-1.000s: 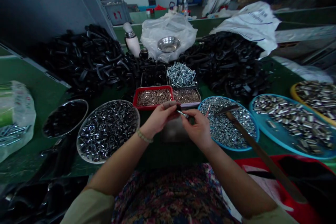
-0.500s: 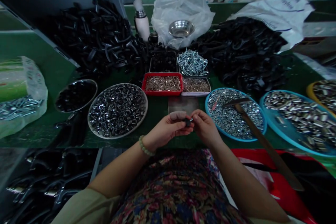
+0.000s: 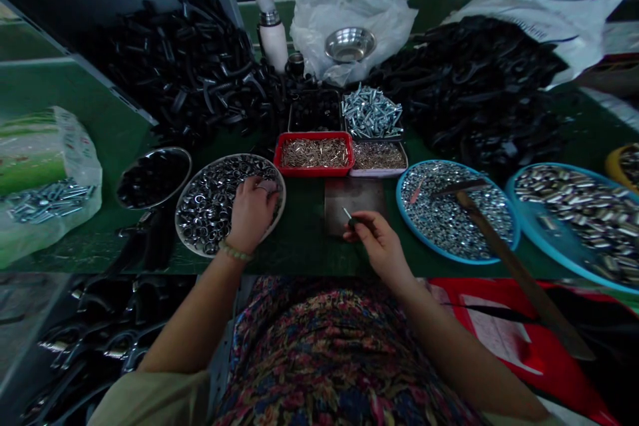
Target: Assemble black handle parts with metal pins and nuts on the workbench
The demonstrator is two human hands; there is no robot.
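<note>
My left hand (image 3: 252, 212) reaches into the round metal pan (image 3: 186, 241) of shiny metal rings, its fingers curled down among them; what they grip is hidden. My right hand (image 3: 375, 242) hovers over the green bench, pinching a small dark piece with a thin metal pin (image 3: 348, 216) sticking up from it. Just beyond the pin lies a flat grey metal plate (image 3: 353, 200).
A red tray (image 3: 313, 154) and a pale tray (image 3: 379, 158) of small pins sit behind the plate, with bolts (image 3: 371, 111) further back. Blue dishes (image 3: 452, 214) (image 3: 574, 219) of metal parts lie right, a hammer (image 3: 504, 256) across one. Black handle piles (image 3: 190, 73) fill the rear.
My hands were together working the small piece; now the left has gone left into the ring pan while the right keeps the piece with its pin.
</note>
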